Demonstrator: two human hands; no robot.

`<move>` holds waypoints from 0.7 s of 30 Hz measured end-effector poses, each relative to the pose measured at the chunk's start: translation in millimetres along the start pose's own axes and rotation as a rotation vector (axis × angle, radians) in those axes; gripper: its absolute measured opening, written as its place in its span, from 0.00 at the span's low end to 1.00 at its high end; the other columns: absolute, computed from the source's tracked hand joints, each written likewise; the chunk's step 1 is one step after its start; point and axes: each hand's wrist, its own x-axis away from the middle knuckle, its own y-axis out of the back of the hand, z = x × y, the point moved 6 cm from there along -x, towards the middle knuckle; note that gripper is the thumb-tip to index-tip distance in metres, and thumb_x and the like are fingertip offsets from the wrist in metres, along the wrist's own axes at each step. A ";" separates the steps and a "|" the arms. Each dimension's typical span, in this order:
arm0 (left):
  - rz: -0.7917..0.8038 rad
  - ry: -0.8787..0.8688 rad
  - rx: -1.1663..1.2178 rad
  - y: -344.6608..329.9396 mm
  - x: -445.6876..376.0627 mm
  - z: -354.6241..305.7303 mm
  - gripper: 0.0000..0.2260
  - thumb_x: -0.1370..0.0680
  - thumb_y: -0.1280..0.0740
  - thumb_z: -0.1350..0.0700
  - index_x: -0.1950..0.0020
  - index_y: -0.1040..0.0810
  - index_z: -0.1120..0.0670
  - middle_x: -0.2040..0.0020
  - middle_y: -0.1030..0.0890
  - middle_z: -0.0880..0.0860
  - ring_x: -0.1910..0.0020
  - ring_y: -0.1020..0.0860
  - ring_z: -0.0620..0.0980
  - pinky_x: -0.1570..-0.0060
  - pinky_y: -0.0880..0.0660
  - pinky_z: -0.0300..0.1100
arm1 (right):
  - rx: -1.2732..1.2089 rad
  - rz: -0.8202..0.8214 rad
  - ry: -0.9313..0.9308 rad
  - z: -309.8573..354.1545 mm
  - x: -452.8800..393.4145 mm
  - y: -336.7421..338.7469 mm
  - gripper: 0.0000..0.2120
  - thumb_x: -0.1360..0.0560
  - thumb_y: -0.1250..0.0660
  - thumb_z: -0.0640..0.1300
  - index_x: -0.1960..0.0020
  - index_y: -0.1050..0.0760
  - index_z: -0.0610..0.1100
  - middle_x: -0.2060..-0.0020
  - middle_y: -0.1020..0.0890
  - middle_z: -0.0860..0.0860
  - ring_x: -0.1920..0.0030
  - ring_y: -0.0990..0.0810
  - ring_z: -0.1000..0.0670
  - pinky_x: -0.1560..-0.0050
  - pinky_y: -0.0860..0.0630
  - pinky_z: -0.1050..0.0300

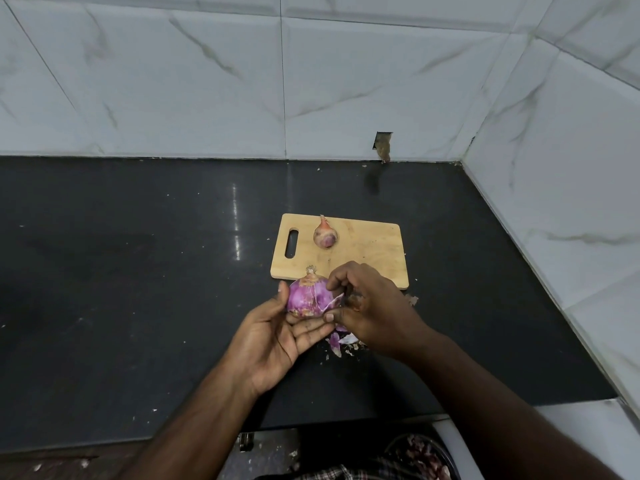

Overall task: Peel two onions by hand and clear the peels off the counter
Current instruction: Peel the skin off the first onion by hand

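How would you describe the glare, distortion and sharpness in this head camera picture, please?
Head view: a streak of glare lies on the dark counter left of the cutting board; wide-angle distortion bows the wall tiles; the hands' onion looks reasonably sharp, bottom edge blurry.

The left hand (277, 336) covers the underside of the purple onion (308, 297), and the right hand (372, 308) hides its right flank, part of the peels (341, 341) and the cutting board (363, 251) near corner. The bin (424, 455) at the bottom edge is cut off, its contents too blurred to tell.
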 end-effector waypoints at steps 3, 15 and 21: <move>0.001 0.018 0.040 -0.9 0.8 2.0 0.26 0.23 0.37 0.46 0.36 0.23 0.66 0.38 0.22 0.72 0.45 0.17 0.65 0.41 0.23 0.58 | 0.027 -0.029 -0.005 -2.8 2.7 1.0 0.20 0.30 0.23 0.40 0.52 0.30 0.58 0.54 0.25 0.59 0.52 0.26 0.60 0.57 0.31 0.70; 0.009 0.089 0.133 10.0 0.7 3.3 0.27 0.22 0.38 0.43 0.34 0.23 0.63 0.44 0.17 0.64 0.48 0.16 0.59 0.47 0.18 0.55 | -0.449 -0.253 -0.236 -34.2 12.2 4.8 0.11 0.26 0.28 0.34 0.50 0.21 0.48 0.56 0.17 0.47 0.54 0.18 0.48 0.52 0.18 0.53; 0.058 0.077 0.162 11.3 0.1 3.4 0.28 0.28 0.28 0.43 0.38 0.19 0.62 0.46 0.17 0.62 0.52 0.16 0.56 0.52 0.17 0.49 | -0.543 -0.352 -0.406 -54.4 10.7 17.2 0.08 0.25 0.28 0.35 0.48 0.20 0.46 0.56 0.16 0.45 0.52 0.15 0.42 0.52 0.16 0.46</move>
